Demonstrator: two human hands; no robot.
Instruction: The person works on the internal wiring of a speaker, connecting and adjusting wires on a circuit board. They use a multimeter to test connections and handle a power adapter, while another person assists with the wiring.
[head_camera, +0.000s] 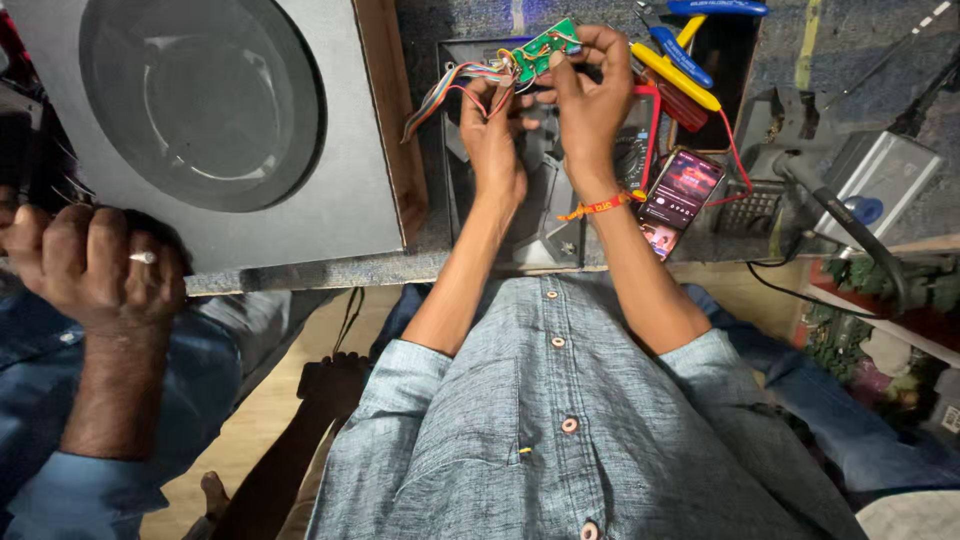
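Board: I hold a small green circuit board (540, 50) above the far edge of the bench.
Right hand (592, 95): pinching the board.
Left hand (492, 130): fingers closed on its multicoloured ribbon wires (450, 85).
Nearby: phone with lit screen (680, 195), just right of my wrist.

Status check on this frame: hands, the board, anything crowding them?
Left hand and right hand both pinching green circuit board. Coloured wires trail left. Another person's hand rests apart.

A blue-grey carpeted worktop (860, 40) lies beyond the hands, edged with brown wood. Pale wooden floorboards (255, 420) show below, nearer than the hands. Light falls evenly from above.
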